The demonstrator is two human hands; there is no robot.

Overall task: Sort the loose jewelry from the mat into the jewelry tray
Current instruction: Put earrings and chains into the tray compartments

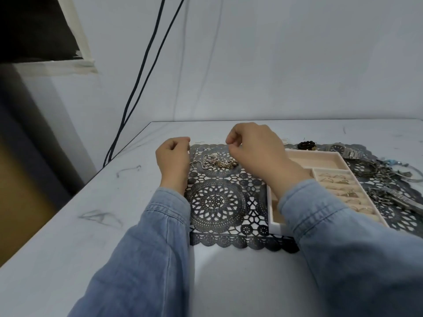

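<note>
A dark lace mat (pixel 217 202) lies on the white table. A tangled pile of silver chains (pixel 215 162) sits on its far part. My left hand (pixel 174 159) hovers at the mat's left edge with fingers curled. Just right of the pile, my right hand (pixel 256 152) pinches thumb and fingertips together. A very thin chain (pixel 199 142), barely visible, stretches between the two hands above the pile. The pale pink jewelry tray (pixel 320 154) stands on the mat's right side, partly hidden by my right forearm. Its slotted section holds several rings (pixel 338 179).
Right of the tray lie a silver watch (pixel 343 149), a black bead bracelet (pixel 306 145) and a heap of metal bracelets (pixel 377 172) on a second mat. Two black cables (pixel 137 88) hang down the wall at the table's left edge.
</note>
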